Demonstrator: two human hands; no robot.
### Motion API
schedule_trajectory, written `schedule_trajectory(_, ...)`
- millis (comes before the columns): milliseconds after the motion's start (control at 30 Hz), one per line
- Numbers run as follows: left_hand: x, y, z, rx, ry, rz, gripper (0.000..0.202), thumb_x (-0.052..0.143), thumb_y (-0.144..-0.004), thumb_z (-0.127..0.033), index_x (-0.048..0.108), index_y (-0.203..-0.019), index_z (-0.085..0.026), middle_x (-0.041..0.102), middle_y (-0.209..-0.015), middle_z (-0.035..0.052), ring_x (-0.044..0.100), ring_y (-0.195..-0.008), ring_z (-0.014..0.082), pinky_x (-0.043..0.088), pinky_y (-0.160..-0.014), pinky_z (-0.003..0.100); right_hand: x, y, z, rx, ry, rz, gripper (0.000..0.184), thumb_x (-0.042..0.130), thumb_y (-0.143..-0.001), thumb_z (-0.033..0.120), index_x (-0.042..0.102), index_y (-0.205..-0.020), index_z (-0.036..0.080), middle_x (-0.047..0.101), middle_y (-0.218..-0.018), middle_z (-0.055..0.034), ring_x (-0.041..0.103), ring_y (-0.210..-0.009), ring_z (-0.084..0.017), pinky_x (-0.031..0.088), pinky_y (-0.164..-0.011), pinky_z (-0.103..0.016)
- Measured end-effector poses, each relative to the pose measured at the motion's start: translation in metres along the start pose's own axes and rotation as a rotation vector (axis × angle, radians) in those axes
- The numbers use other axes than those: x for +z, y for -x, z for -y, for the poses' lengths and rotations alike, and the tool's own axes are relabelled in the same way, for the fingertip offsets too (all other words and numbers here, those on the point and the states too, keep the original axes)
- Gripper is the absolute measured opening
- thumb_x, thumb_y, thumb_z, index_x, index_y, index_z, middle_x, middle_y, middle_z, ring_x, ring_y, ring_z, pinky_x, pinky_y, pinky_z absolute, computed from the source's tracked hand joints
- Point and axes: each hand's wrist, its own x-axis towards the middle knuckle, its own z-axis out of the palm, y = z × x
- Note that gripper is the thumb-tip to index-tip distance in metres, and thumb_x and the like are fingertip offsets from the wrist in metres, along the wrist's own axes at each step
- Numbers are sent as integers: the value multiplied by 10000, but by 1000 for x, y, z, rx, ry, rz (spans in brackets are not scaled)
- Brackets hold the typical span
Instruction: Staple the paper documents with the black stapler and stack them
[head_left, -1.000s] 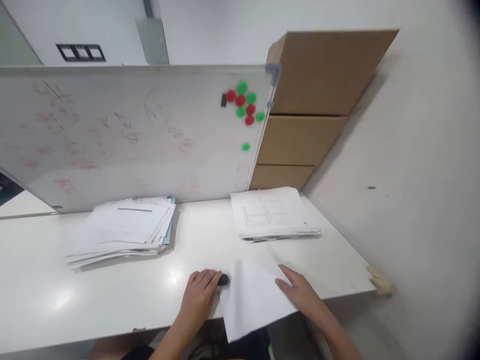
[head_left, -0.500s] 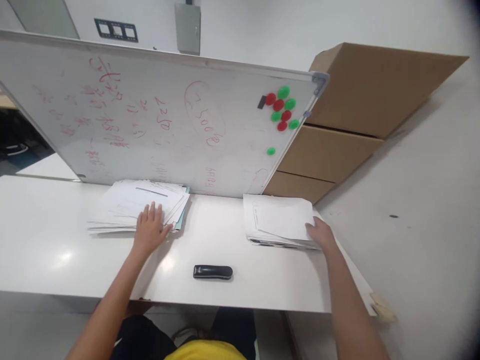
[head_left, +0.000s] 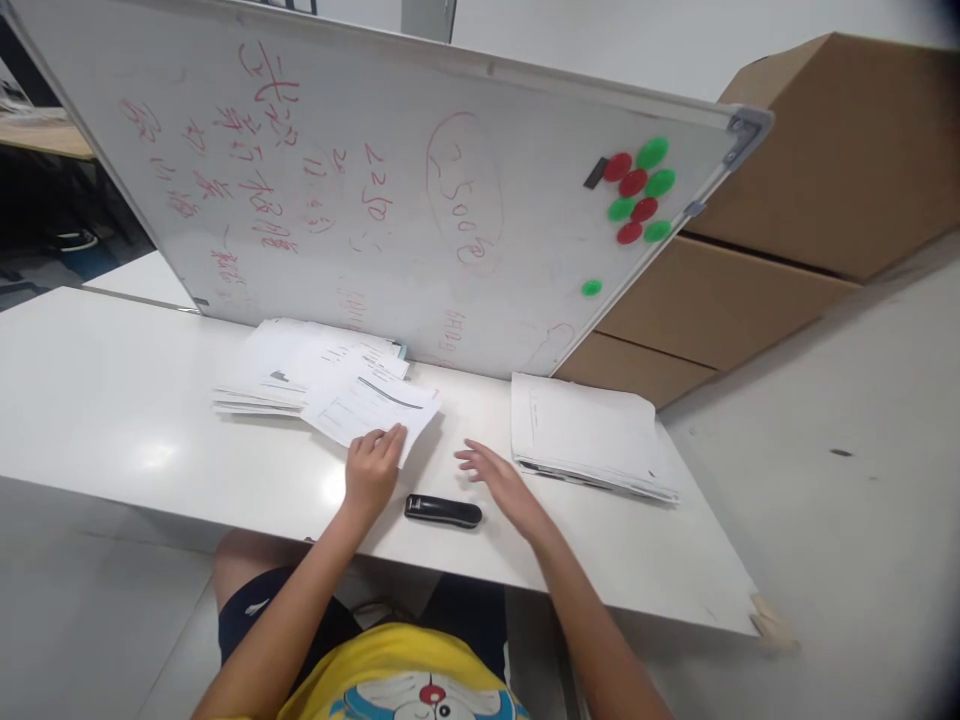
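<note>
My left hand (head_left: pixel 371 470) grips the near corner of a few printed sheets (head_left: pixel 367 405) pulled off the left paper stack (head_left: pixel 285 375). My right hand (head_left: pixel 499 478) hovers open over the white table (head_left: pixel 112 400), fingers spread, between those sheets and the right paper stack (head_left: pixel 585 435). A black stapler (head_left: pixel 442 511) lies on the table just in front of both hands, nearer the table's front edge.
A whiteboard (head_left: pixel 390 190) with red writing and red and green magnets (head_left: pixel 637 195) leans at the back of the table. Stacked cardboard boxes (head_left: pixel 787 220) stand behind it to the right. The table's right front corner (head_left: pixel 765 615) is chipped.
My left hand has dragged a few sheets off the left stack toward me. My right hand has left the right stack and moved left toward the middle. The stapler lies where it was.
</note>
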Motion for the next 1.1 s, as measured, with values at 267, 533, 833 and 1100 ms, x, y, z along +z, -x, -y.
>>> schedule_trajectory(267, 2, 9, -28, 249, 146, 161, 414, 370, -882, -28, 557, -1218, -179, 660, -1175, 98, 627, -922, 228, 461, -705, 365, 65, -63, -7, 21, -317, -76, 371, 659, -671, 296, 633, -1023, 179, 718, -1057, -66, 627, -1033, -264, 459, -941, -399)
schedule_trajectory(533, -12, 38, 21, 79, 79, 69, 490, 389, -870, -65, 508, -1307, -254, 572, -1316, 69, 454, -1274, 240, 323, -1041, 418, 65, -90, -21, 53, -320, -116, 330, 658, -610, 284, 632, -919, 168, 740, -935, -90, 679, -877, -286, 504, -828, -420)
schedule_trajectory(833, -22, 37, 51, -961, 669, -190, 550, 509, -854, -452, 419, -1324, -182, 483, -1319, 158, 429, -1256, 297, 363, -1028, 476, 31, -88, -7, -52, -215, -34, 266, 733, -585, 341, 716, -800, 185, 747, -824, -43, 660, -862, -274, 466, -856, -418)
schedule_trajectory(1100, -33, 21, 70, -1112, 1135, 76, 497, 643, -684, -609, 702, -809, -131, 701, -817, 74, 624, -845, 277, 497, -723, 354, 27, -82, 0, -93, -143, -24, 277, 707, -647, 377, 731, -847, 187, 743, -834, -41, 659, -862, -263, 463, -862, -423)
